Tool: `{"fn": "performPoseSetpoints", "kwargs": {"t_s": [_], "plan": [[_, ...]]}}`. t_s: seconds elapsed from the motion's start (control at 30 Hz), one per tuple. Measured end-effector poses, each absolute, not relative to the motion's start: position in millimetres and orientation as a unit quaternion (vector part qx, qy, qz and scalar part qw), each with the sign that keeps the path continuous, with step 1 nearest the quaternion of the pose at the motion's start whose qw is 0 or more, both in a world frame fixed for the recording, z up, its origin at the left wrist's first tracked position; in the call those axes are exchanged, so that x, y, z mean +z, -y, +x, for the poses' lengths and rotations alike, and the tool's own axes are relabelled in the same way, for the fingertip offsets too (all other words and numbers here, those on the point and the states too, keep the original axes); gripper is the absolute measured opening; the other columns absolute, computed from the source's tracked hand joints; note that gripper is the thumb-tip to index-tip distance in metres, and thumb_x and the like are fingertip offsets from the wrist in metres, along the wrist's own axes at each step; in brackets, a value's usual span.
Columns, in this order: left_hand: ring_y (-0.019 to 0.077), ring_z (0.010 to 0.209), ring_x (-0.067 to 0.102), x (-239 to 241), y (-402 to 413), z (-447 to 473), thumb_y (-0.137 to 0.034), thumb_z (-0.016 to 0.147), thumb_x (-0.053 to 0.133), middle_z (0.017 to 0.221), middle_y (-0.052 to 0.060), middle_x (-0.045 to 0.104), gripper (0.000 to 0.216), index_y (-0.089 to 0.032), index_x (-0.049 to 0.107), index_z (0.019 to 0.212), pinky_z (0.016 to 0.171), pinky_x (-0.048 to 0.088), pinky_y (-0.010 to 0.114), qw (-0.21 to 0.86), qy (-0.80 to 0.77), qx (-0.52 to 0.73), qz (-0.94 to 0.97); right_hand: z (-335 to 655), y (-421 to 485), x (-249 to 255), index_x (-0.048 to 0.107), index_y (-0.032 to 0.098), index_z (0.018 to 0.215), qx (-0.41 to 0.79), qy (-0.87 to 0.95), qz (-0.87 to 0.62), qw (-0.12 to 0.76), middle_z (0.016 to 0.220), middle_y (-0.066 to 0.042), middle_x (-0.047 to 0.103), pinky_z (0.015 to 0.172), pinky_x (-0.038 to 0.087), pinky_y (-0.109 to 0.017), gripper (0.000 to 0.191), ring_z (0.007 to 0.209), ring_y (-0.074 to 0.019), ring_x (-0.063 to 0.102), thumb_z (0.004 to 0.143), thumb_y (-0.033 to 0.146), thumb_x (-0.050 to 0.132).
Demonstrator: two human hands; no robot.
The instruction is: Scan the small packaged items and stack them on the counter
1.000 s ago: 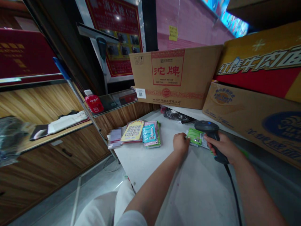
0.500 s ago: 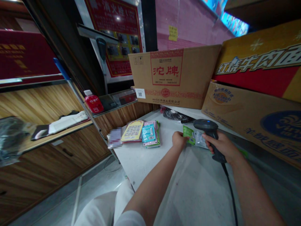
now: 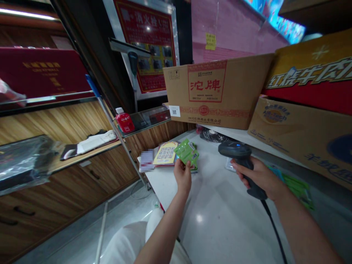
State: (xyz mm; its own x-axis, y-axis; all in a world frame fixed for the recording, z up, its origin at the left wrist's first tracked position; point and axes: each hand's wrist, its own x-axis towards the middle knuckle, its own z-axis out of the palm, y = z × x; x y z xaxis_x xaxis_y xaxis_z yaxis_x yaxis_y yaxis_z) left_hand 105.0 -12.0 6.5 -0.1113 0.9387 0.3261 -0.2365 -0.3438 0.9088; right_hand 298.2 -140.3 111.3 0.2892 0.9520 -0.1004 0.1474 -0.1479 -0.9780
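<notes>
My left hand [image 3: 183, 176] pinches a small green packet [image 3: 186, 152] and holds it up over a stack of flat packets [image 3: 166, 157] at the far left end of the white counter [image 3: 220, 216]. My right hand [image 3: 260, 176] is wrapped round the grip of a dark corded barcode scanner [image 3: 239, 157], its head pointing left with a blue light on top. Another small packet [image 3: 229, 165] lies on the counter under the scanner head.
Large cardboard boxes [image 3: 217, 91] stand along the back and right of the counter. Green packets [image 3: 297, 185] lie by my right forearm. A dark bag [image 3: 213, 135] lies below the boxes. Wooden cabinets and a shelf with a red bottle [image 3: 124, 121] are at left.
My left hand lifted a green packet from under the scanner and carried it left, above the stack of packets. The scanner hand stayed in about the same place.
</notes>
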Motion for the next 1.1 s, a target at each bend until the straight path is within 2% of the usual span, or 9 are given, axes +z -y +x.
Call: {"fn": "performPoseSetpoints", "kwargs": {"t_s": [0.13,0.37,0.6,0.87,1.1], "plan": [[0.0178,0.084,0.064,-5.5,12.0,90.7,-0.041,0.079,0.064,0.093,0.005,0.066,0.027,-0.019,0.058,0.093,0.073,0.053,0.028,0.41,-0.376,0.665,0.498,276.8,141.6,110.8,0.056,0.019,0.099,0.439,0.465,-0.619,0.456,0.052,0.01,0.051,0.034,0.038,-0.019,0.042,0.036,-0.0073,0.044,0.071,0.048,0.069],[0.0171,0.08,0.062,-15.3,11.0,85.4,-0.036,0.08,0.061,0.088,0.005,0.065,0.021,-0.019,0.056,0.09,0.07,0.052,0.027,0.397,-0.401,0.667,0.486,264.9,143.1,105.6,0.056,0.019,0.088,0.457,0.509,-0.629,0.37,0.048,0.009,0.049,0.034,0.035,-0.019,0.03,0.034,-0.006,0.041,0.073,0.043,0.067],[0.0169,0.082,0.062,-17.0,9.9,83.4,-0.034,0.081,0.059,0.09,0.005,0.065,0.019,-0.018,0.056,0.093,0.072,0.052,0.026,0.389,-0.404,0.67,0.485,263.2,144.8,105.6,0.055,0.019,0.087,0.459,0.514,-0.625,0.366,0.049,0.009,0.049,0.035,0.035,-0.019,0.028,0.035,-0.0064,0.042,0.076,0.043,0.065],[0.0162,0.072,0.061,-19.9,8.3,84.9,-0.03,0.08,0.061,0.081,0.003,0.063,0.013,-0.019,0.056,0.084,0.065,0.051,0.027,0.363,-0.434,0.665,0.488,264.8,145.6,107.0,0.055,0.02,0.085,0.454,0.535,-0.617,0.357,0.05,0.009,0.048,0.036,0.036,-0.02,0.03,0.036,-0.0067,0.042,0.077,0.047,0.063],[0.0169,0.079,0.061,-21.2,11.5,85.7,-0.034,0.082,0.061,0.088,0.005,0.065,0.02,-0.018,0.058,0.092,0.07,0.05,0.027,0.379,-0.385,0.674,0.504,262.9,143.2,105.2,0.054,0.02,0.087,0.453,0.52,-0.619,0.375,0.048,0.009,0.047,0.035,0.037,-0.02,0.033,0.035,-0.0072,0.042,0.073,0.048,0.066]]}}
